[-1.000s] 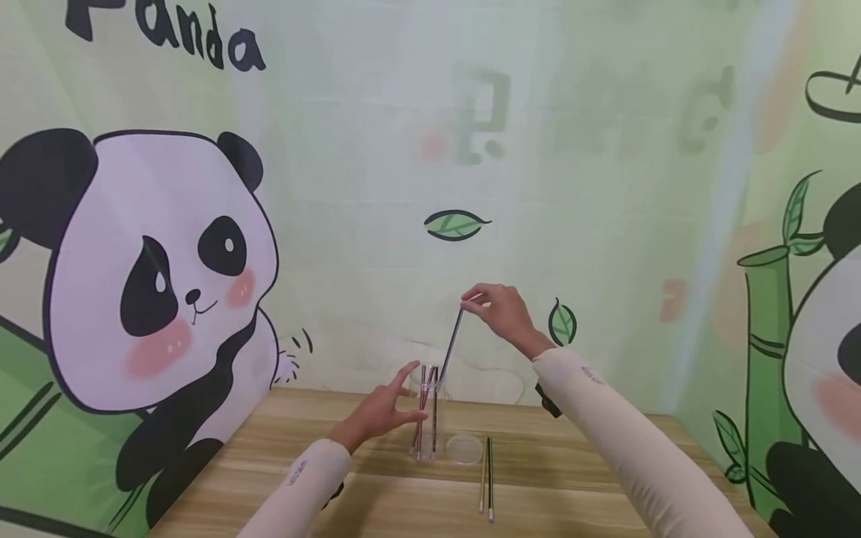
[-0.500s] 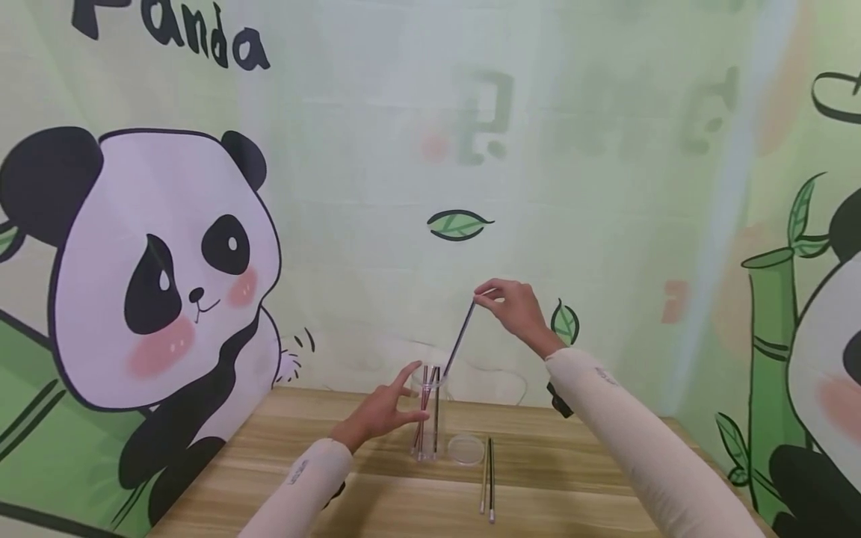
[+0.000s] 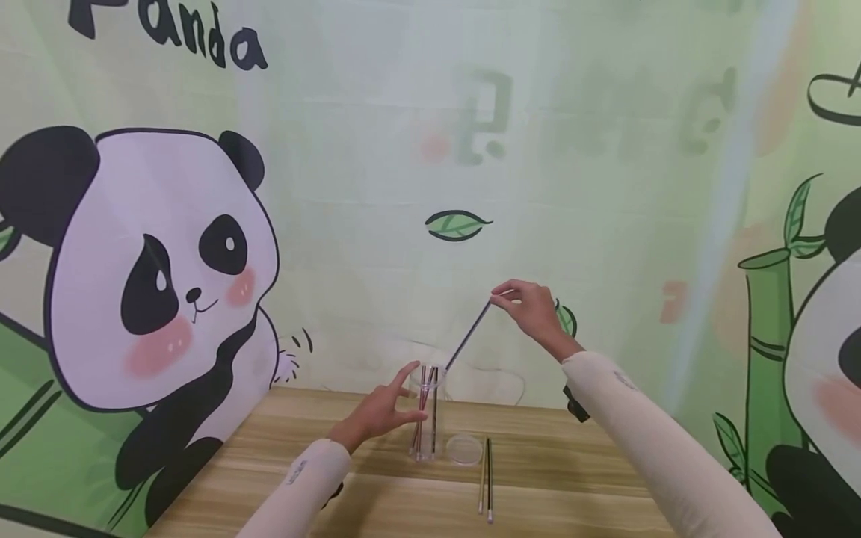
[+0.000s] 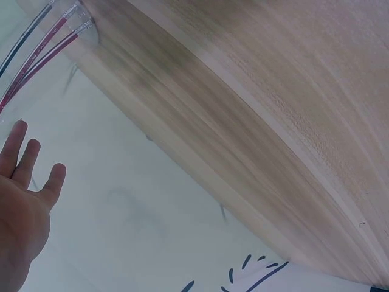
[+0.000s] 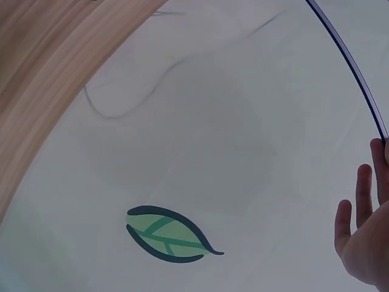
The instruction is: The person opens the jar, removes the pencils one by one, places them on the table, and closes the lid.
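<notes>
In the head view, my left hand [image 3: 378, 412] holds a clear jar [image 3: 427, 442] from the left, thumb across its front and index finger up by the rim. Inside the jar stand several pencils, including a red pencil [image 4: 44, 47] and a dark pencil [image 3: 435, 418]. My right hand [image 3: 534, 310] pinches the upper end of a dark blue pencil [image 3: 468, 334]. This pencil leans right, its lower end close to the jar's rim; whether they touch I cannot tell. The right wrist view shows that pencil [image 5: 352, 61] running up from the fingertips, its far end out of frame.
A round clear lid [image 3: 464, 450] lies on the wooden table [image 3: 390, 501], right of the jar. Beside it are a black pencil [image 3: 489, 478] and a light wood-coloured pencil [image 3: 481, 482]. A printed panda backdrop [image 3: 363, 299] hangs behind the table's far edge.
My right hand has moved to the right, tilting the blue pencil further over. The pencil's lower end has shifted up and right at the jar's rim. My left hand and the jar stay put.
</notes>
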A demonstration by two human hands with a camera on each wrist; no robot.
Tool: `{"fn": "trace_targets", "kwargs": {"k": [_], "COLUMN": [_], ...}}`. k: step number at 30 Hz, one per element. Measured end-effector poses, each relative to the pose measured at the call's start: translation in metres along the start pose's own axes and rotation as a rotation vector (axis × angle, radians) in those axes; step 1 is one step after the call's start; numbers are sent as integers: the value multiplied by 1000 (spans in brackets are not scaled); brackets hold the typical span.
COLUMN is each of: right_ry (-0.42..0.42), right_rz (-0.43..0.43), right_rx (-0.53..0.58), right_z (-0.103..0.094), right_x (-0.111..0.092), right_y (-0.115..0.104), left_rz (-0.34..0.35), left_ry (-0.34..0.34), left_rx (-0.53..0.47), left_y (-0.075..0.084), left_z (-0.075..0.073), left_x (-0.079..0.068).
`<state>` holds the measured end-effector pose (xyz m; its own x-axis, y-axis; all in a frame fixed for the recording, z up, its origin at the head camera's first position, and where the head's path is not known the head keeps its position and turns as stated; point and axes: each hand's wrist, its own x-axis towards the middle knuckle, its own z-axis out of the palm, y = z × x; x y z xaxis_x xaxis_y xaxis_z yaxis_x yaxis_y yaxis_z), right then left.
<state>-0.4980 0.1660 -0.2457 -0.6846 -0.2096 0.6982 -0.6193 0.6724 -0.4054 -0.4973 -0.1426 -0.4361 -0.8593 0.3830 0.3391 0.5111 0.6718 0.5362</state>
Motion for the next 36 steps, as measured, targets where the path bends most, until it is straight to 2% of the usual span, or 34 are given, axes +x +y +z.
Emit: {"fn": "trace_targets", "kwargs": {"k": [9, 18, 24, 36], "right_ry": [38, 0, -5, -59], "right_rz": [-27, -13, -8, 52], "right_rx": [-10, -49, -88, -57], "right_z": [-6, -8, 0, 20], "right_x": [-5, -20, -36, -70], "right_y": [9, 23, 40, 62], "left_rz": [14, 13, 17, 22], "left_ry": [6, 8, 5, 5], "left_rx": [15, 9, 10, -15], "left_y": [-1, 0, -1, -1], "left_z": [1, 0, -1, -1], "left_x": [-1, -1, -1, -1]}}
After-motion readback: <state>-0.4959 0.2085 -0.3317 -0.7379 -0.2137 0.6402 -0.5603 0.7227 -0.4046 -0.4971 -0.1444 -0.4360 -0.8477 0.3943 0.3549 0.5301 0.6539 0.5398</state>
